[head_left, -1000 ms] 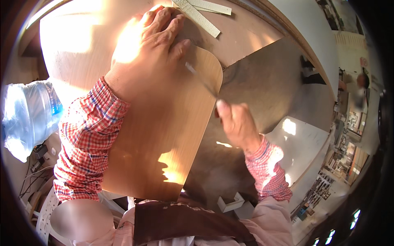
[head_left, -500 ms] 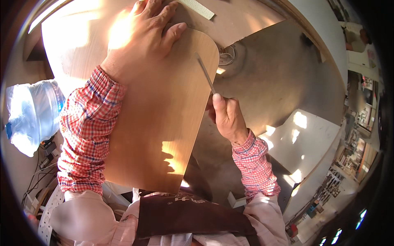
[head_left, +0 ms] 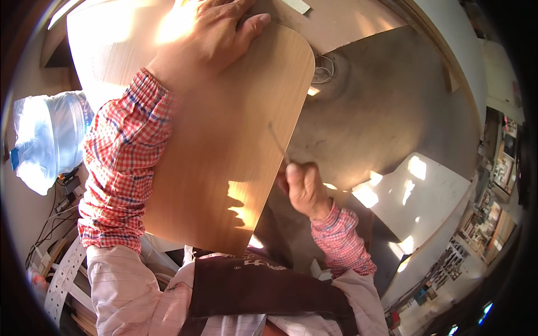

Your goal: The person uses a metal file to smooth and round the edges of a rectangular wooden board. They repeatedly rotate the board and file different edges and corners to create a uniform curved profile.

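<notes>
One flat honey-brown wood-grained board with rounded corners (head_left: 213, 145) lies under the left hand (head_left: 216, 42); the right hand (head_left: 305, 187) is just beside its right edge.
That edge runs away from the person, slanting rightward. Closed around a thin grey rod-like tool (head_left: 278, 141), the right hand is nearer to it; the tool slants up-left over the board, contact unclear. The left hand lies flat, thumb spread, fingertips cut off. Fine-grained, the board is sunlit in patches.
</notes>
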A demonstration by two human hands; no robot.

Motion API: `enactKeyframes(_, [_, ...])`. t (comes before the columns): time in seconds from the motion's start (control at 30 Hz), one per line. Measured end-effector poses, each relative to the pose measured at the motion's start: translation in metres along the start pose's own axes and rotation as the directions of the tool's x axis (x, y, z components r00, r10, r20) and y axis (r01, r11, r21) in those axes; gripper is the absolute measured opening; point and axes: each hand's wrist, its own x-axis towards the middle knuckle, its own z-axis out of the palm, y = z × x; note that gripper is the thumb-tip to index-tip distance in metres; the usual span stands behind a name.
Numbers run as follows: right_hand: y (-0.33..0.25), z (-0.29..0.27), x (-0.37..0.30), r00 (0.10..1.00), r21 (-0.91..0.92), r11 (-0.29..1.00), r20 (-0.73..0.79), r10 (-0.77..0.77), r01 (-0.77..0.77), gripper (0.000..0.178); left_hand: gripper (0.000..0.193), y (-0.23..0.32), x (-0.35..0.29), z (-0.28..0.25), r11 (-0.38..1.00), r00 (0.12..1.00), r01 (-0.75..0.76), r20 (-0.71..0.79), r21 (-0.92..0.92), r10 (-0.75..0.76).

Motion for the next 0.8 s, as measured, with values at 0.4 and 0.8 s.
enactKeyframes(0.4, [-0.020, 0.002, 0.018, 0.993, -0.024, 0.999, -0.119, 0.021, -0.024, 0.061, 0.052, -0.011, 0.002, 0.015, 1.000, 0.999, 0.019, -0.047, -0.009, -0.019])
enactKeyframes(0.8, [-0.037, -0.045, 0.025, 0.976, -0.438, 0.874, 0.035, -0.217, 0.210, 0.049, 0.051, -0.009, 0.007, 0.015, 1.000, 0.998, -0.017, -0.057, 0.002, 0.017])
